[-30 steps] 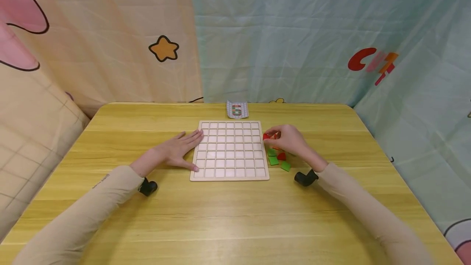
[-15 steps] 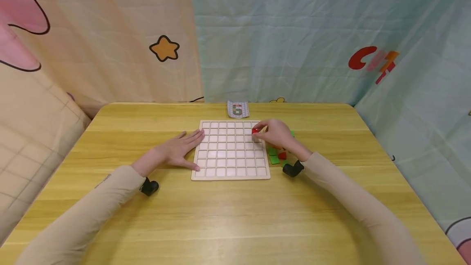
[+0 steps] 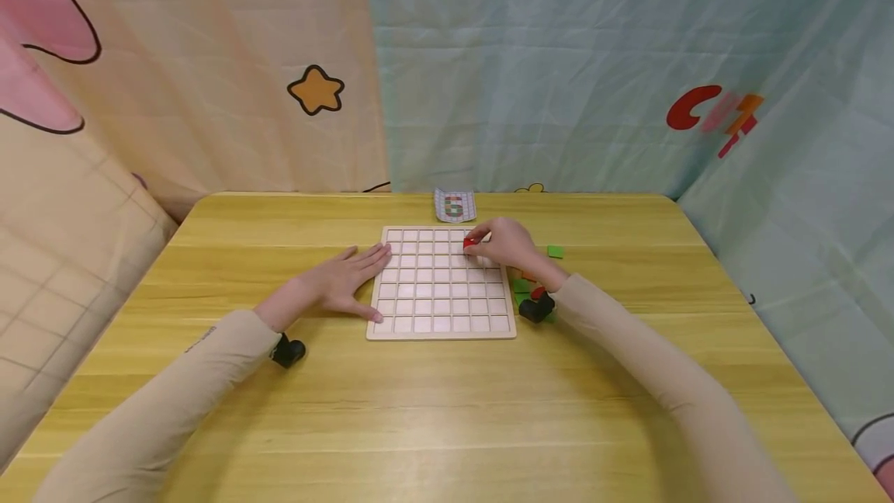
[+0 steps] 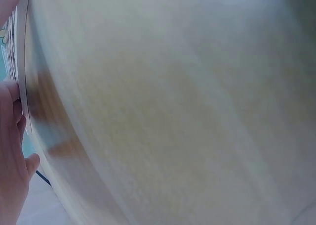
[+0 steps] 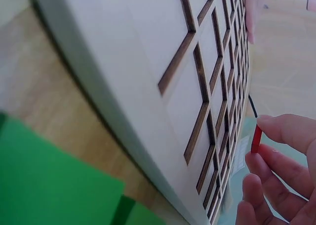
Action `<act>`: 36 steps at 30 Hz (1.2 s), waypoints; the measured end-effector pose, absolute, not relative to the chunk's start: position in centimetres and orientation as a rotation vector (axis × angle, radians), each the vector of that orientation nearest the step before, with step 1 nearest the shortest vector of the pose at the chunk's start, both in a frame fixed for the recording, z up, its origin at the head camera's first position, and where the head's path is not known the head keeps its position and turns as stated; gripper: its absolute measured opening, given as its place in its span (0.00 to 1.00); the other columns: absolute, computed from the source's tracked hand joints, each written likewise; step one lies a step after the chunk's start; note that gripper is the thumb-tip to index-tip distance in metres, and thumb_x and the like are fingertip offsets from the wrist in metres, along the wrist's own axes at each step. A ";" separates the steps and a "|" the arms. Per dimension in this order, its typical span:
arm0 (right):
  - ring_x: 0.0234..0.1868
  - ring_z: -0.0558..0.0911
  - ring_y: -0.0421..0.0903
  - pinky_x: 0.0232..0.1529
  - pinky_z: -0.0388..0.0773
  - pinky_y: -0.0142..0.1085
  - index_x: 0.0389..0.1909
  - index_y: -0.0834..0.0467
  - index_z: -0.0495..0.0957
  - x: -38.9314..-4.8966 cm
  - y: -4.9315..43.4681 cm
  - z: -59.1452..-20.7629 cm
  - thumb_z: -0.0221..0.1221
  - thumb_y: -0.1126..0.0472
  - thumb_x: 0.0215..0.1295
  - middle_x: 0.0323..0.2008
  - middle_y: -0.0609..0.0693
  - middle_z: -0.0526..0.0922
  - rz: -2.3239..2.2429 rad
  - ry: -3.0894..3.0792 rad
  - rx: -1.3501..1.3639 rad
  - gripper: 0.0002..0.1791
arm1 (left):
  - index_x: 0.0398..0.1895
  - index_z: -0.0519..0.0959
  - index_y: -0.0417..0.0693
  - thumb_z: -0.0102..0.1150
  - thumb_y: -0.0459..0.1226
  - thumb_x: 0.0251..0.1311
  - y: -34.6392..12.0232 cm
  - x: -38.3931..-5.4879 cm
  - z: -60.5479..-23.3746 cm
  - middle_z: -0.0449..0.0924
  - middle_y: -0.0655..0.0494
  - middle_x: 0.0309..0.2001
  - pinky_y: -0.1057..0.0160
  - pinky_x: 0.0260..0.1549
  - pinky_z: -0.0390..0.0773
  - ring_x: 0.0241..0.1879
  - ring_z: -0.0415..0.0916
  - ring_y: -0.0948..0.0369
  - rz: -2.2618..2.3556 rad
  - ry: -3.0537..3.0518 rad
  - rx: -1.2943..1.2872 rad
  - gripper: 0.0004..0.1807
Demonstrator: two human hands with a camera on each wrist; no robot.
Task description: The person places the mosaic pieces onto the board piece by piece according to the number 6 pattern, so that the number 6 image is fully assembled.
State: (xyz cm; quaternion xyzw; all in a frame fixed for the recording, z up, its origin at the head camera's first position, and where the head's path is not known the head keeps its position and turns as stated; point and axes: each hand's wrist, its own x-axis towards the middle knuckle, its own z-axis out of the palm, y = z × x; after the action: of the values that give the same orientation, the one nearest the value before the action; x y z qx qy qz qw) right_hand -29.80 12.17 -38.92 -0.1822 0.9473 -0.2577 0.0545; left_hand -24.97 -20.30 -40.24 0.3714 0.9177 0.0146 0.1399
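My right hand (image 3: pixel 508 243) pinches a small red tile (image 3: pixel 468 243) between thumb and fingers, over the upper right part of a pale wooden grid board (image 3: pixel 441 335). Seen edge-on in the right wrist view, the red tile (image 5: pixel 256 139) looks thin and flat, with the thumb on one side and fingertips on the other. My left hand (image 3: pixel 344 283) rests along the board's left side, fingers spread, fingertips and thumb on its rim. Only part of that left hand (image 4: pixel 11 146) shows at the edge of the left wrist view. The board's visible cells hold no tiles.
Right of the board lie several loose tiles, among them a green tile (image 3: pixel 555 251), an orange tile (image 3: pixel 528 276) and another red tile (image 3: pixel 538 293), partly covered by my right wrist's black camera (image 3: pixel 536 307). Behind the board is a printed pattern card (image 3: pixel 455 206).
My right hand has carried the red tile leftward from the loose tiles, across the board's right edge, to over its upper cells. My left hand stays in place on the board.
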 end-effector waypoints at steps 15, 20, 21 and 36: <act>0.41 0.83 0.45 0.39 0.77 0.38 0.43 0.52 0.86 -30.7 10.4 -39.5 0.66 0.50 0.59 0.42 0.47 0.88 -0.759 2.846 -0.573 0.14 | 0.77 0.38 0.44 0.50 0.73 0.50 -20.4 -25.0 -40.5 0.31 0.48 0.78 0.43 0.74 0.40 0.77 0.32 0.52 0.039 2.650 1.046 0.63; 0.41 0.83 0.44 0.39 0.78 0.37 0.44 0.51 0.86 -30.9 10.0 -39.5 0.66 0.50 0.59 0.42 0.47 0.87 -0.689 2.859 -0.568 0.14 | 0.77 0.38 0.44 0.52 0.72 0.50 -20.4 -25.1 -40.5 0.31 0.48 0.78 0.43 0.74 0.41 0.77 0.33 0.52 0.052 2.653 1.047 0.63; 0.41 0.83 0.44 0.39 0.78 0.37 0.44 0.51 0.86 -30.9 9.9 -39.5 0.66 0.50 0.59 0.42 0.47 0.87 -0.674 2.862 -0.571 0.14 | 0.77 0.38 0.44 0.52 0.72 0.50 -20.4 -25.1 -40.6 0.31 0.48 0.78 0.43 0.74 0.41 0.77 0.33 0.52 0.050 2.653 1.046 0.63; 0.39 0.83 0.44 0.37 0.77 0.36 0.44 0.52 0.86 -31.0 9.4 -39.5 0.67 0.51 0.58 0.42 0.48 0.87 -0.642 2.874 -0.554 0.15 | 0.77 0.38 0.43 0.54 0.70 0.51 -20.4 -25.0 -40.4 0.32 0.47 0.78 0.42 0.73 0.41 0.77 0.33 0.51 0.059 2.651 1.043 0.62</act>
State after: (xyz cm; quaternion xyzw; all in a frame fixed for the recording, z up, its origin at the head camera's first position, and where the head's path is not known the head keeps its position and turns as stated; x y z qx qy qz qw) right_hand -31.05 9.43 -39.50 -0.1843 0.9566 -0.2138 0.0727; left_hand -24.96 -20.35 -40.43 0.3620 0.9205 0.0204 0.1455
